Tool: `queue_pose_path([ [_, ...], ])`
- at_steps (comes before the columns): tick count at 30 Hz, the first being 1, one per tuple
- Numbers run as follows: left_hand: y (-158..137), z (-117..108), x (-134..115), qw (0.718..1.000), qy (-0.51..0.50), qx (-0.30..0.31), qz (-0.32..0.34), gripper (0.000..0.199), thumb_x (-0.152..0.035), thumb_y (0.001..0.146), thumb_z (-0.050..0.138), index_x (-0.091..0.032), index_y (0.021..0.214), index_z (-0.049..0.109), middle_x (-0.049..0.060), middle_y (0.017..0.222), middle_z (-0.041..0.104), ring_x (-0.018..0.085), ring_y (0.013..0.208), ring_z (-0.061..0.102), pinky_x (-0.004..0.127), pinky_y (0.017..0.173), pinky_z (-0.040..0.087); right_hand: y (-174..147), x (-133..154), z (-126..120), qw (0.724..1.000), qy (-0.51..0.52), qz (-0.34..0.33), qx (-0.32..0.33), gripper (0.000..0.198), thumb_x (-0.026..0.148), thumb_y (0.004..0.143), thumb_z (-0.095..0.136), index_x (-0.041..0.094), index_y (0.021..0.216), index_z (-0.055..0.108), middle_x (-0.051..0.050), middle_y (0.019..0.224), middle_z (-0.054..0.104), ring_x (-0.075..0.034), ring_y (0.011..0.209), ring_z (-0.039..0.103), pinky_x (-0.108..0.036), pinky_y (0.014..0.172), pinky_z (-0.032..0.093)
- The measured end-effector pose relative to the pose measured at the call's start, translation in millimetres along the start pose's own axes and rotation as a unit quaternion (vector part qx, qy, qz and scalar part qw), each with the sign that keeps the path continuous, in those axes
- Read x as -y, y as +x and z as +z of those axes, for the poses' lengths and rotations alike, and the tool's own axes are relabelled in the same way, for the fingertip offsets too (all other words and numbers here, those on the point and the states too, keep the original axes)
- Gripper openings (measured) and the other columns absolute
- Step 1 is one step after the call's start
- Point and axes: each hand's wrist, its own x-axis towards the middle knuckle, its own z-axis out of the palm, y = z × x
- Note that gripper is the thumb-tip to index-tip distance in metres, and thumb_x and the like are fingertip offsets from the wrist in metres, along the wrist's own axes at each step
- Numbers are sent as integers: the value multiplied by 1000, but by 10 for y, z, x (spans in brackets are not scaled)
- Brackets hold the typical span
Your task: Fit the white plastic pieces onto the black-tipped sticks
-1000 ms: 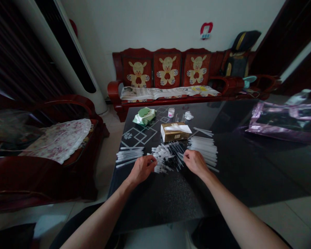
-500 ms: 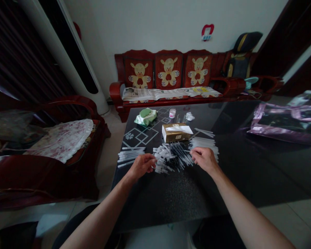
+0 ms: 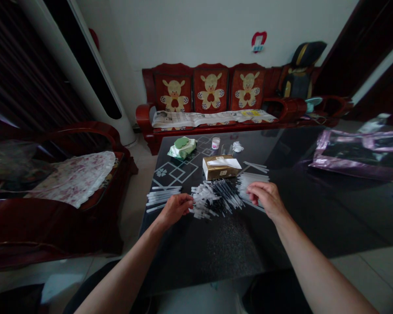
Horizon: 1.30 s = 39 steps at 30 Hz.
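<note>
My left hand is at the left edge of a pile of short white cap-like pieces, its thumb and fingers pinched together. Whatever it may hold is too small to tell. Over the near right side of a stack of white translucent tubes is my right hand, fingers curled in a pinch; I cannot make out anything between them. Between the hands, thin dark sticks lie in a heap beside the white pieces. A row of similar white tubes lies left of my left hand.
Behind the piles stands a gold tissue box. Farther back are a green wipes pack, a small cup and crumpled tissue. A pink-edged clear bag lies right on the dark table.
My right hand has moved right, from the edge of the dark sticks to over the white tubes. My left hand stays by the white pieces, still pinched. The view has shifted slightly.
</note>
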Motion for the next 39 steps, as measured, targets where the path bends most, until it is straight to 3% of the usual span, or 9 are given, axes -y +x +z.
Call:
queue_pose_path([
  [11, -31, 11, -95, 999, 19, 35, 14, 27, -36, 81, 56, -13, 92, 65, 4, 72, 66, 12, 59, 57, 23, 56, 45, -8, 23, 37, 999, -13, 9, 40, 22, 31, 72, 60, 13, 60, 63, 1, 44, 53, -8, 35, 44, -19, 36, 35],
  [18, -90, 104, -186, 995, 12, 96, 13, 25, -35, 81, 58, -15, 92, 66, 5, 76, 68, 14, 64, 61, 24, 61, 46, -88, 46, 193, 982, -69, 9, 176, 25, 34, 78, 57, 13, 67, 64, 1, 49, 56, -7, 39, 47, -17, 38, 35],
  [22, -106, 180, -208, 989, -39, 140, 2, 28, -39, 83, 58, -13, 92, 64, 7, 77, 69, 14, 63, 62, 24, 61, 47, -183, 76, 393, 957, -119, -27, 264, 30, 36, 84, 51, 12, 85, 69, 1, 52, 58, -7, 39, 47, -17, 39, 35],
  [24, -114, 188, -249, 986, -89, 144, 2, 32, -43, 83, 58, -12, 92, 62, 8, 77, 68, 14, 63, 62, 25, 61, 48, -197, 80, 443, 952, -126, -40, 275, 36, 38, 87, 46, 12, 97, 68, 1, 54, 59, -8, 39, 48, -18, 40, 36],
  [27, -125, 163, -348, 977, -182, 109, 2, 35, -47, 82, 60, -13, 92, 57, 9, 81, 68, 15, 69, 63, 28, 67, 49, -158, 56, 431, 966, -135, -39, 218, 39, 38, 88, 43, 11, 104, 66, 1, 54, 59, -9, 39, 49, -19, 40, 37],
  [30, -127, 137, -416, 970, -237, 50, -10, 35, -46, 79, 63, -14, 91, 54, 9, 87, 68, 17, 76, 64, 31, 73, 50, -130, 1, 427, 964, -200, -41, 172, 29, 32, 84, 48, 13, 90, 68, 1, 52, 59, -10, 40, 49, -20, 42, 37],
  [34, -107, 147, -385, 964, -263, -27, -25, 34, -42, 76, 68, -15, 89, 53, 6, 84, 67, 16, 74, 65, 32, 72, 51, -238, -75, 615, 928, -302, -88, 199, 18, 22, 80, 52, 17, 73, 68, -1, 58, 64, -13, 54, 58, -22, 54, 39],
  [39, -99, 163, -330, 963, -264, -36, -29, 34, -40, 75, 69, -15, 92, 52, 5, 81, 67, 16, 71, 65, 32, 69, 51, -455, -149, 1003, 881, -392, -136, 228, 12, 26, 81, 59, 19, 78, 69, -4, 75, 71, -16, 72, 65, -23, 64, 39],
])
